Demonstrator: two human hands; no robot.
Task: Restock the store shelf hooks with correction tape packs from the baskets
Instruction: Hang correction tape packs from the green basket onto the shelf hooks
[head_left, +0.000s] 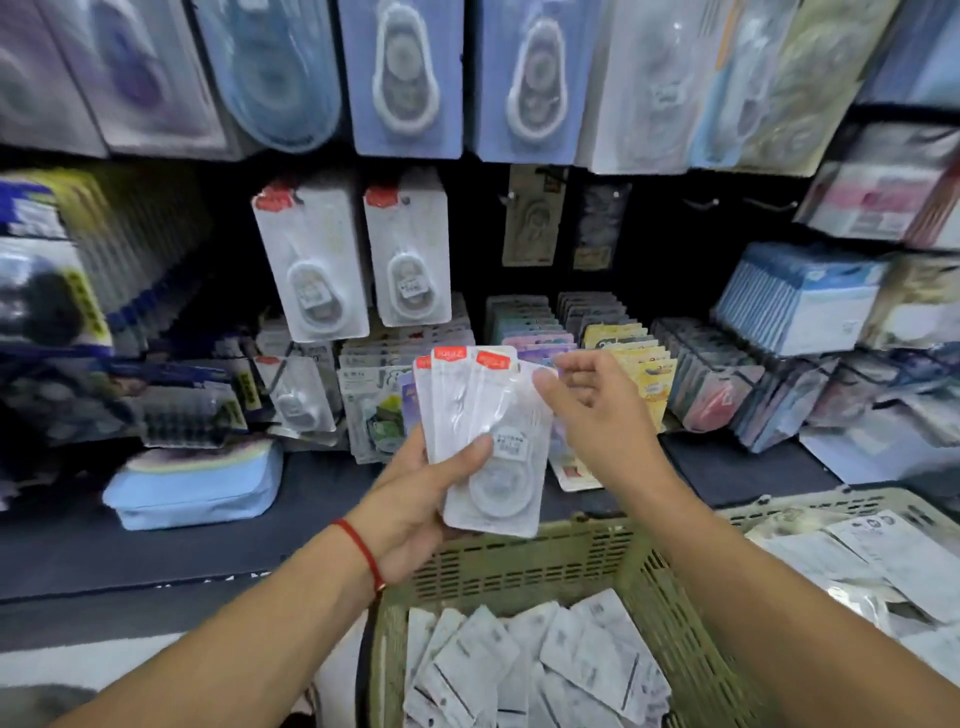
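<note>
Above the far rim of the green basket (524, 564), we find the left hand (415, 499) gripping a fanned stack of correction tape packs (483, 436), thumb across the front pack. The right hand (597, 410) pinches the top right edge of that stack with thumb and fingers. Loose packs (524, 670) lie face down inside the basket. On the shelf hooks behind, two matching packs (353, 254) hang side by side. A light blue pouch (195, 483) rests on the shelf's left part.
</note>
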